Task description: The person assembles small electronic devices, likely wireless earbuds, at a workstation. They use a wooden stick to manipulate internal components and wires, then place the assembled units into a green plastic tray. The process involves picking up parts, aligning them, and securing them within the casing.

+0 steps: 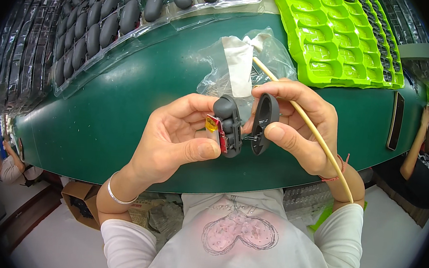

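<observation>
In front of me, my left hand grips a dark-grey inner frame with rounded bulges and a red circuit board along its side. A yellow patch shows on the board. Close beside it, my right hand pinches a hollow oval black shell between thumb and fingers. The shell's open side faces the frame, and a narrow gap separates them; thin wire-like strands show in it. A long cream stick lies across my right hand, running from above the fingers down to the forearm.
Behind my hands lies a clear plastic bag with a white strip on it. Clear trays of dark oval shells fill the back left. A bright green moulded tray sits back right. A black phone-like slab rests at the right.
</observation>
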### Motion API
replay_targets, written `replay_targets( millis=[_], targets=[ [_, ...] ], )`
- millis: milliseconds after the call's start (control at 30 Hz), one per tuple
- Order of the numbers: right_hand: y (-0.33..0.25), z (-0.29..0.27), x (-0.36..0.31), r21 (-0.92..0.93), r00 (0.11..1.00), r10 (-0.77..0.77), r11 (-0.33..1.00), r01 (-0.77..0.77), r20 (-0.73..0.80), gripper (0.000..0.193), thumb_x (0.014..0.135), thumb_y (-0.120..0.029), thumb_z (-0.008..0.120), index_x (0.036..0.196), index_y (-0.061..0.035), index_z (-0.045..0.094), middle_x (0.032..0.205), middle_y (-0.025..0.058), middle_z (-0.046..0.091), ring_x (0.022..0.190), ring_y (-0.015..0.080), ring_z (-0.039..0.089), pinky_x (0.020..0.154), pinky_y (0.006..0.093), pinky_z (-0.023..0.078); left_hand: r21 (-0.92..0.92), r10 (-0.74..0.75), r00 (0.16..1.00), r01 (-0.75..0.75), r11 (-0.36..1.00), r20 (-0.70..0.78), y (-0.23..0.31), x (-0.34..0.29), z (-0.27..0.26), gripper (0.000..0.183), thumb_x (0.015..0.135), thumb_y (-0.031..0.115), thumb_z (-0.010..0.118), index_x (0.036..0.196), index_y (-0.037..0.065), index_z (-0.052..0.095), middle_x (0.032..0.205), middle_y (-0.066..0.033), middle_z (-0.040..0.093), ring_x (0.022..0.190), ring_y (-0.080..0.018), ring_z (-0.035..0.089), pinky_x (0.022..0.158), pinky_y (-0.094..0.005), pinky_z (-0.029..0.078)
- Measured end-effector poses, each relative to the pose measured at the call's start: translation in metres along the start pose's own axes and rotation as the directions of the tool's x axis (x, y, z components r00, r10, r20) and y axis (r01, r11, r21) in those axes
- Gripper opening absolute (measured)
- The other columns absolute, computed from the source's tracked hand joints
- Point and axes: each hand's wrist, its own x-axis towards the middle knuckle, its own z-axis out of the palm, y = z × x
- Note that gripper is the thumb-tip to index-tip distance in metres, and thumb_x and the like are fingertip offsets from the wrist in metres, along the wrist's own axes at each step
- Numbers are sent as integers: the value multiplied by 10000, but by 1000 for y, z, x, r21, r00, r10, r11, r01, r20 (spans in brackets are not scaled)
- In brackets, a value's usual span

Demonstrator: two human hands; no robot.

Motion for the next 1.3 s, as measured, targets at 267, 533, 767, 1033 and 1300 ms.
replay_targets(
  millis=[267,533,767,1033,1300],
  targets=[
    [2,3,1,-132,997,-58,990,52,-46,356,809,-42,718,1139,12,596,998,100,606,878,150,638,707,268,578,4,-46,997,47,999,-55,6,-1,8,654,720,363,829,1166,-12,531,974,-92,627,904,-150,625,819,-278,509],
    [7,0,0,-233,988,-139,961,151,69,396,812,-8,697,1177,58,556,1051,127,554,928,178,625,748,255,557,-106,60,983,-42,993,175,-5,1,-8,482,780,27,754,1209,-50,548,1194,-132,570,1089,-206,577,940,-350,476],
    [6,-1,-1,-275,982,-167,943,186,89,400,802,-7,704,1174,46,566,1084,143,572,937,173,617,754,253,555,-63,79,977,-68,996,197,-5,2,-10,526,735,18,781,1214,-32,570,1189,-128,572,1084,-210,575,956,-361,464],
    [7,0,-2,-291,973,-222,929,231,64,386,796,-16,712,1155,43,582,1065,143,587,916,174,624,712,249,562,-134,41,992,-25,991,122,-5,1,-6,509,703,16,813,1150,-20,569,1129,-128,611,1025,-200,605,920,-351,490],
    [10,0,-1,-296,958,-280,911,287,68,403,789,-39,726,1159,39,586,1002,136,601,891,174,625,680,253,576,-90,58,994,-50,995,94,-7,2,-4,498,663,29,843,1095,-7,598,1083,-133,627,990,-194,617,876,-337,505]
  ],
)
